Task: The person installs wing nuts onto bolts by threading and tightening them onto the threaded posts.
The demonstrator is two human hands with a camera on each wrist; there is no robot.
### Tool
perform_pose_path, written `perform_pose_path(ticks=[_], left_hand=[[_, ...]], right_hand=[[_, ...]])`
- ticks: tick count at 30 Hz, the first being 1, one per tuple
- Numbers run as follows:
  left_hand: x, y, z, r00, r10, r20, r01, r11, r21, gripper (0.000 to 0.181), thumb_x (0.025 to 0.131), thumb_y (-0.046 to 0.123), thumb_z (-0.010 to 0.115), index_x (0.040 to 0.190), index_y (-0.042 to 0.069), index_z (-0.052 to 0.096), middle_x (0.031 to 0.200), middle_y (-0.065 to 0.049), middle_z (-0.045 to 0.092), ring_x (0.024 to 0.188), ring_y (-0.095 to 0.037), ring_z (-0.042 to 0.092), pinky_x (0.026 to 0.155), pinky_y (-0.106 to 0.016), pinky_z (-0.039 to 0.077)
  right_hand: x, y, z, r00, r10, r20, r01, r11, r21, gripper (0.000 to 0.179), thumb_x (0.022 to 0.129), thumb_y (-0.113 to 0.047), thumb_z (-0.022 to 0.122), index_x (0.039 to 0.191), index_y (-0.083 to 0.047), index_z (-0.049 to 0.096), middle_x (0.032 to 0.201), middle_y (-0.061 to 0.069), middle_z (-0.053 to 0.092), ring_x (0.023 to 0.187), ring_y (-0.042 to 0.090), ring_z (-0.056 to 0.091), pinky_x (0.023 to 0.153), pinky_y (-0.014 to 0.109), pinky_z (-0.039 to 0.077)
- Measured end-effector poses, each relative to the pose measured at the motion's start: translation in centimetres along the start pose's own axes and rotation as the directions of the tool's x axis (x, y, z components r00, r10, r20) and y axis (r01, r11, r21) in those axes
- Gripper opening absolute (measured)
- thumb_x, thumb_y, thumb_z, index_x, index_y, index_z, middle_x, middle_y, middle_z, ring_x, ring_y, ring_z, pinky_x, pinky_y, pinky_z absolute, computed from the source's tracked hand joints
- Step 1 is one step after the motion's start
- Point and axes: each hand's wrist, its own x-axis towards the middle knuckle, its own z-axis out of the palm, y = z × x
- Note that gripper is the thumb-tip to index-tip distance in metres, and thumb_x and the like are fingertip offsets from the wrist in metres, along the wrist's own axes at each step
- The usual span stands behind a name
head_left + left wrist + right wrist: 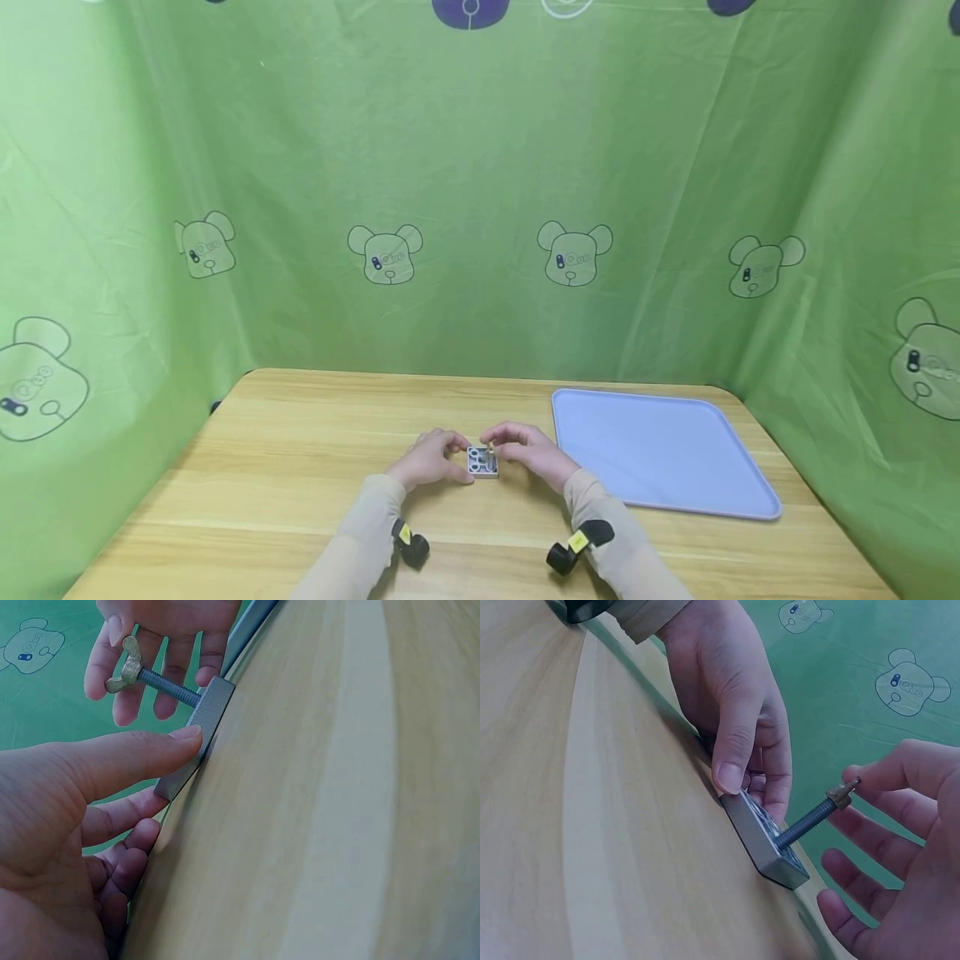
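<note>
A small square metal block (482,474) with holes in its face stands on the wooden table. A threaded bolt (805,827) sticks out of that face, with a brass-coloured wing nut (131,666) at its outer end. My left hand (431,458) grips the block by its edge, thumb on one side and fingers on the other. Around the wing nut is my right hand (531,452), its thumb tip right at one wing and a finger near the other. The remaining right fingers (874,840) hang loose and spread beside the bolt.
A light blue tray (660,450) lies at the right of the wooden table (315,433), close by the right forearm. Green curtains (480,167) with printed bear heads enclose the table's back and sides. Each wrist carries a small black camera (412,548).
</note>
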Motion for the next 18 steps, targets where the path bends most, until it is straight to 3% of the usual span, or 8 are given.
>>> perform_pose_path(ticks=[18], left_hand=[[0.11, -0.14, 0.08, 1.000, 0.004, -0.006, -0.004, 1.000, 0.009, 0.050, 0.065, 0.026, 0.086, 0.110, 0.015, 0.067, 0.107, -0.004, 0.059, 0.100, -0.021, 0.047, 0.090, -0.046, 0.041]], right_hand=[[0.11, -0.12, 0.52, 0.997, -0.039, -0.066, 0.038, 0.999, -0.017, 0.026, 0.086, -0.016, 0.069, 0.108, -0.003, 0.064, 0.116, 0.014, 0.064, 0.111, 0.021, 0.055, 0.099, 0.041, 0.036]])
